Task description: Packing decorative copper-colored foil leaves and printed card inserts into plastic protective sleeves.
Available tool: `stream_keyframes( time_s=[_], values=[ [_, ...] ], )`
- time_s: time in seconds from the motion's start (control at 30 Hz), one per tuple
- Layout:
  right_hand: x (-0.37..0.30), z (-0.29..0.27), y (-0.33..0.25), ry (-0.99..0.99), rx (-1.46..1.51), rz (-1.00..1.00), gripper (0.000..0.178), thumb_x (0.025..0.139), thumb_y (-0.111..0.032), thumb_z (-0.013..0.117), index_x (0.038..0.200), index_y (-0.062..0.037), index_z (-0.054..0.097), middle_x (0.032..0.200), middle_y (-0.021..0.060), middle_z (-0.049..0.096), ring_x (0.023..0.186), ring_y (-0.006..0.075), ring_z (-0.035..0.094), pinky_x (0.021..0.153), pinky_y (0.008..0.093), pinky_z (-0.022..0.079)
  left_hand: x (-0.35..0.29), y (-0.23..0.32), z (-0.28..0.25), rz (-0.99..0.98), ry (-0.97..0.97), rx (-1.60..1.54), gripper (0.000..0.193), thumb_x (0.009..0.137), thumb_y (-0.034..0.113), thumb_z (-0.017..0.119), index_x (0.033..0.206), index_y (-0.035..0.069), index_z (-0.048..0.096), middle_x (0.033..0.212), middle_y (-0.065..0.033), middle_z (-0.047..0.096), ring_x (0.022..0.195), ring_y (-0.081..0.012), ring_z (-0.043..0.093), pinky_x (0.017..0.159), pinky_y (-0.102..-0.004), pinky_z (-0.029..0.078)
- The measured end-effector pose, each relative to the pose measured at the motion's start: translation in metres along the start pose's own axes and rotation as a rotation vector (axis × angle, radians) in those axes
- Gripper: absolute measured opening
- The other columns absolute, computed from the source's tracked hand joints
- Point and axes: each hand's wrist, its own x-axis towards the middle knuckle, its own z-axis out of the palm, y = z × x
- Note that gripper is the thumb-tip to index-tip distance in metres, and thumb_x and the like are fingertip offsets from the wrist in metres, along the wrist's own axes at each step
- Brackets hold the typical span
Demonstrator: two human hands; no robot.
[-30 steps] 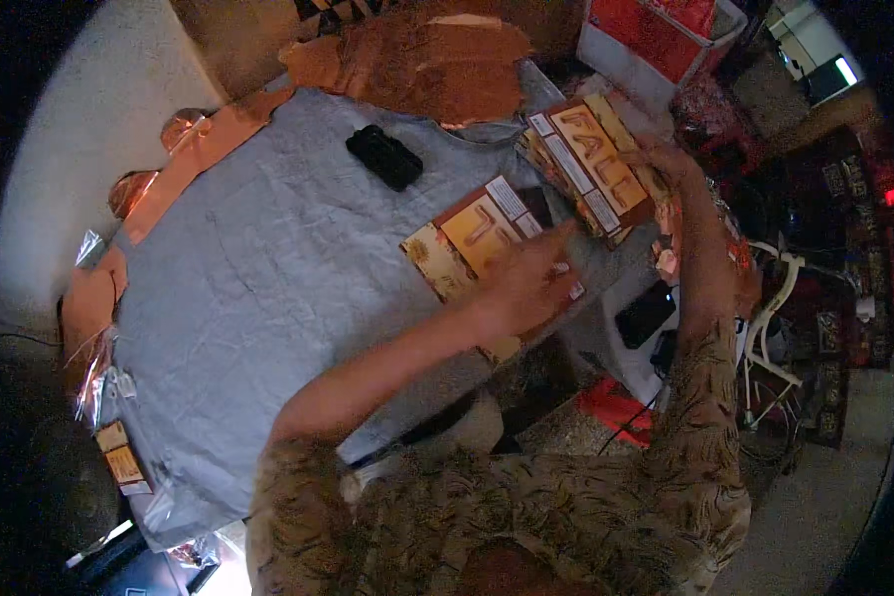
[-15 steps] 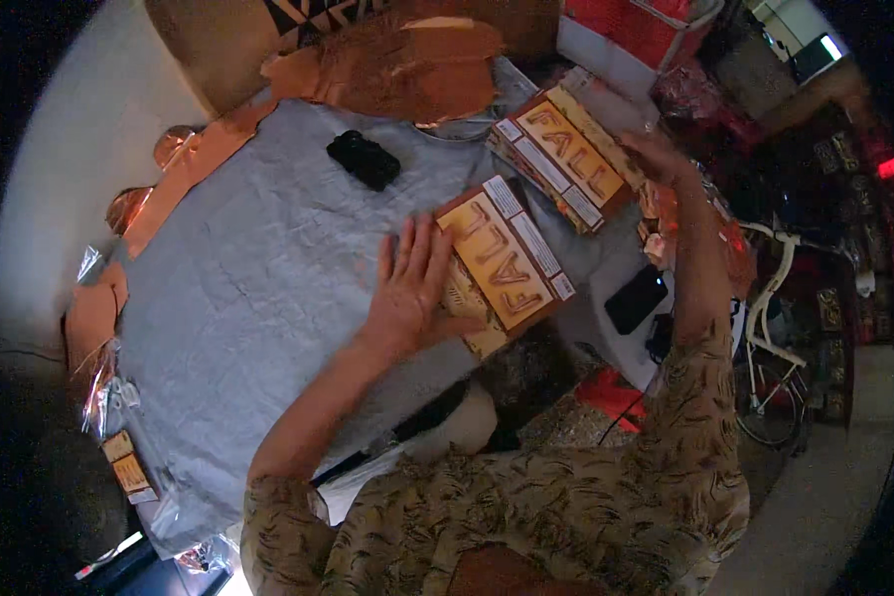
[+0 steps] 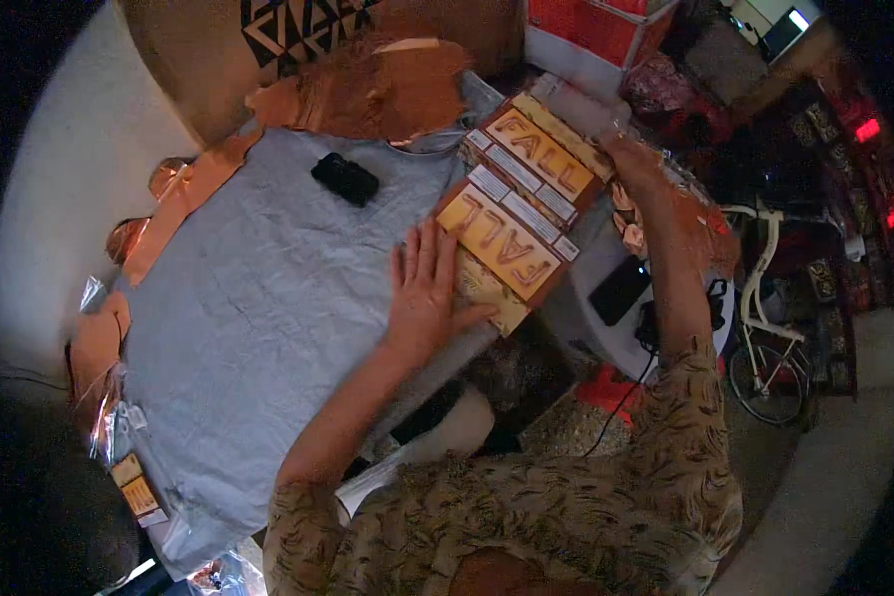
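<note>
A small black object (image 3: 345,179) lies on grey cloth (image 3: 248,298), near copper-coloured sheets (image 3: 368,97). Behind these sheets stands a cardboard box (image 3: 174,55) with black geometric markings. Farther right are a red-and-white bin (image 3: 586,55), a dark phone (image 3: 620,290) and a pale bicycle (image 3: 760,276).

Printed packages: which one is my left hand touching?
The nearer large package, your left hand at its left edge. The farther large package is by your right hand; the small package lies apart, lower left.

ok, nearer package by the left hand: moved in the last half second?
Yes: against the black object on the grey cloth, the nearer package has shifted up and right in view, closer to the farther package.
</note>
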Motion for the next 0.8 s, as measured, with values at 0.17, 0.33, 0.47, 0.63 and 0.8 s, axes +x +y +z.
stream_keyframes(
  time_s=[0.17, 0.33, 0.47, 0.63, 0.8],
  values=[
    [-0.033, 0.0, -0.131, -0.137, 0.305, 0.115, 0.053, 0.092, -0.044, 0.065, 0.125, -0.0021, 0.064, 0.116, 0.0098, 0.068, 0.104, 0.0188, 0.063, 0.09, 0.0318, 0.049, -0.026, -0.035, -0.024, -0.041, 0.013, 0.098, 0.103, 0.075, 0.058, 0.073, 0.152, 0.007, 0.029, 0.158, -0.0241, 0.02, 0.146, -0.0447, 0.02, 0.114, -0.0631, 0.015],
    [-0.021, 0.009, -0.092, -0.028, 0.394, 0.179, 0.048, 0.09, -0.046, 0.067, 0.118, -0.0079, 0.07, 0.107, 0.0067, 0.071, 0.097, 0.015, 0.064, 0.086, 0.0297, 0.05, -0.017, -0.024, -0.016, 0.027, 0.034, 0.086, 0.092, 0.081, 0.055, 0.068, 0.152, 0.008, 0.031, 0.158, -0.0223, 0.024, 0.145, -0.0445, 0.021, 0.114, -0.0636, 0.014],
    [-0.001, 0.014, -0.086, -0.04, 0.173, -0.017, 0.039, 0.09, -0.043, 0.066, 0.108, -0.0094, 0.074, 0.096, 0.006, 0.073, 0.089, 0.014, 0.065, 0.08, 0.0313, 0.051, 0.002, -0.008, -0.009, 0.17, 0.002, 0.141, 0.082, 0.086, 0.052, 0.065, 0.149, 0.007, 0.037, 0.154, -0.0211, 0.032, 0.144, -0.0434, 0.025, 0.114, -0.0651, 0.014],
    [0.008, 0.018, -0.106, -0.032, -0.059, -0.07, 0.039, 0.089, -0.042, 0.065, 0.105, -0.0068, 0.074, 0.091, 0.0108, 0.074, 0.087, 0.0213, 0.069, 0.081, 0.037, 0.052, 0.08, 0.034, 0.03, 0.189, 0.152, 0.238, 0.075, 0.089, 0.062, 0.053, 0.147, 0.014, 0.044, 0.153, -0.0201, 0.036, 0.144, -0.0404, 0.025, 0.113, -0.068, 0.009],
    [0.012, 0.009, -0.136, -0.2, -0.474, -0.186, 0.043, 0.089, -0.042, 0.061, 0.112, -0.0069, 0.071, 0.111, 0.0141, 0.071, 0.099, 0.0279, 0.068, 0.083, 0.0423, 0.053, 0.098, 0.04, 0.046, 0.189, 0.094, 0.372, 0.071, 0.09, 0.068, 0.044, 0.143, 0.022, 0.05, 0.151, -0.0202, 0.038, 0.146, -0.0386, 0.023, 0.112, -0.0698, 0.004]
  ],
)
